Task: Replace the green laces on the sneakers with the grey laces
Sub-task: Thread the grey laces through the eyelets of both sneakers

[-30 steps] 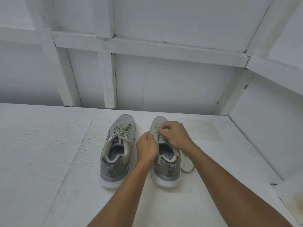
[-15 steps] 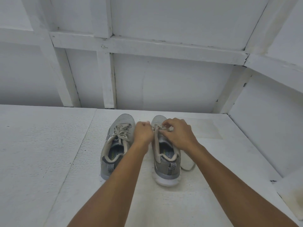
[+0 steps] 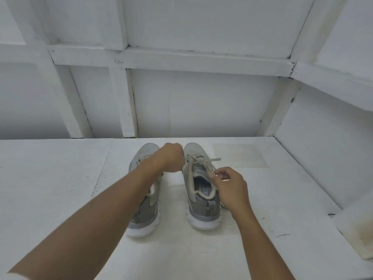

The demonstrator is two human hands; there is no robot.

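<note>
Lace-working step: on the counter [image 3: 60, 188], the right-hand sneaker [image 3: 201, 211] has its lace [image 3: 198, 159] pinched by the right hand [image 3: 232, 188] and apparently gripped by the fisted left hand [image 3: 172, 158]; next, probably, an even pull through the eyelets.

Both forearms reach far. Left hand [image 3: 172, 156], blurred, is fisted round a lace [image 3: 198, 161]; right hand [image 3: 230, 186], nearer, pinches the lace with fingertips [image 3: 211, 174].
</note>
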